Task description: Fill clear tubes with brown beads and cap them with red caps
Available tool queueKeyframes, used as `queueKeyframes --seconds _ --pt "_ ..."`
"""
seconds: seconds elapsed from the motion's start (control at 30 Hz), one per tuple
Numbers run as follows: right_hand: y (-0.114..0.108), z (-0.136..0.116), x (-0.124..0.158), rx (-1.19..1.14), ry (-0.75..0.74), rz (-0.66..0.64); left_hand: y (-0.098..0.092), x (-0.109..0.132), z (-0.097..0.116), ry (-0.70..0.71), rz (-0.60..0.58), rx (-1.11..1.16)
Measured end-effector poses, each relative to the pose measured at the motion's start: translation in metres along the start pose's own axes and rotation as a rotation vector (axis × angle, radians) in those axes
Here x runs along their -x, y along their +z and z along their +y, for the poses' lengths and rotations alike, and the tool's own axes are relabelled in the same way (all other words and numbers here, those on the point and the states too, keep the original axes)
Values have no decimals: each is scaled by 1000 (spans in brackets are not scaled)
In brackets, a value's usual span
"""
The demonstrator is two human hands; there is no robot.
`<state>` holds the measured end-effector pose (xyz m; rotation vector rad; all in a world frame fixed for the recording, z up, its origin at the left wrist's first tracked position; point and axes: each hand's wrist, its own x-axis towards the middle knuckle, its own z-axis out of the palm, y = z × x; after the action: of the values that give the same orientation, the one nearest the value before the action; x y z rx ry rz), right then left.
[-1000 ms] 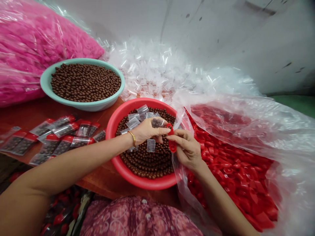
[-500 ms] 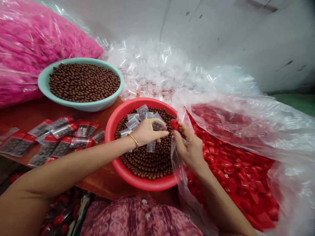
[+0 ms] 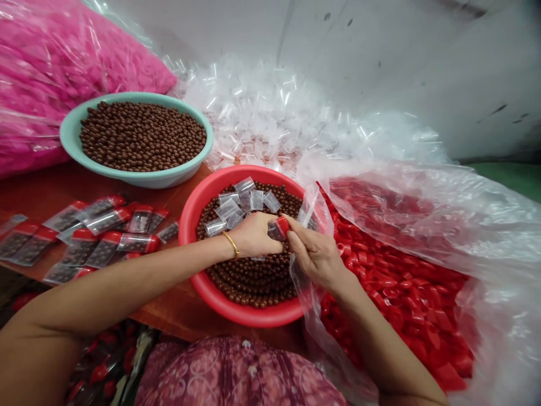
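Observation:
My left hand (image 3: 256, 234) is closed on a small clear plastic case (image 3: 276, 230) with dark balls inside, above the red basin (image 3: 203, 293). Pinched in the fingers of my right hand (image 3: 315, 248) is a red cap (image 3: 283, 223), which sits against the end of that case. Brown balls (image 3: 249, 287) fill the basin under my hands. Several clear cases (image 3: 229, 210) lie on the balls at the basin's far left side. How far the cap is pushed on is partly hidden by my fingers.
At left, filled red-capped cases (image 3: 101, 248) lie on the orange tabletop (image 3: 169, 321). Behind them stands a teal basin (image 3: 71, 138) of brown balls. Clear cases (image 3: 262, 113) are heaped at the back, pink pieces (image 3: 63, 79) bagged at left, red caps (image 3: 401, 304) bagged at right.
My right hand has brought the red cap leftward from a short gap away to the end of the clear case. My left hand still holds the case.

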<state>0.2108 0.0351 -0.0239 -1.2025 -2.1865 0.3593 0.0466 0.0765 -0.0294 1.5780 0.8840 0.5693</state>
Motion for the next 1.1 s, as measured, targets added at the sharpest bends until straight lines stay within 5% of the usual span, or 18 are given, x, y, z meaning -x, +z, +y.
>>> queueKeyframes --seconds 0.27,0.33,0.53,0.93,1.1 --pt "-5 -1 6 220 -115 -102 -1 3 2 -36 -58 -263" --pt "-9 -2 0 128 -50 -72 1 2 3 -38 -75 -223" --pt "9 -9 -29 -466 377 282 6 0 4 88 -201 -233" --pt "41 -9 -20 -490 273 2 15 10 -8 92 -276 -722" --pt "18 -21 -30 -613 195 317 6 8 19 179 -324 -670"
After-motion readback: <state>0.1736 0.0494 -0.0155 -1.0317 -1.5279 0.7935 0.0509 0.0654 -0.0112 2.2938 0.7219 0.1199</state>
